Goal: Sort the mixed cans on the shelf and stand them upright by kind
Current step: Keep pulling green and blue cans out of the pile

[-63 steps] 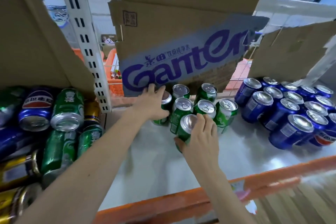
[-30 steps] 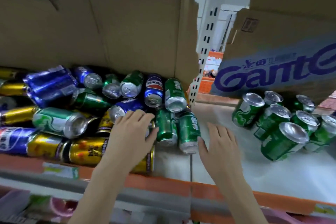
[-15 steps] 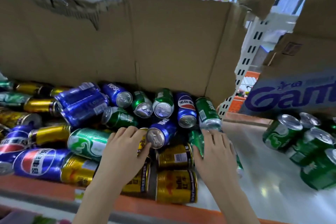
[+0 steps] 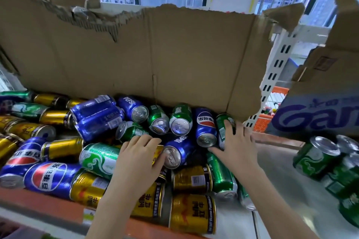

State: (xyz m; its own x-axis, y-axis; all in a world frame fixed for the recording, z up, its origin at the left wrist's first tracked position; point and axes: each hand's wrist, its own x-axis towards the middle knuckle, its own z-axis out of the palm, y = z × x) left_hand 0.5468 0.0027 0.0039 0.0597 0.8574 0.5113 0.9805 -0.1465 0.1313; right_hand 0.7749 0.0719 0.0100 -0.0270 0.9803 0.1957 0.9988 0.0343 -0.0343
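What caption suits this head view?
Both hands, left hand and right hand, reach into a jumbled pile of cans before a torn cardboard sheet.
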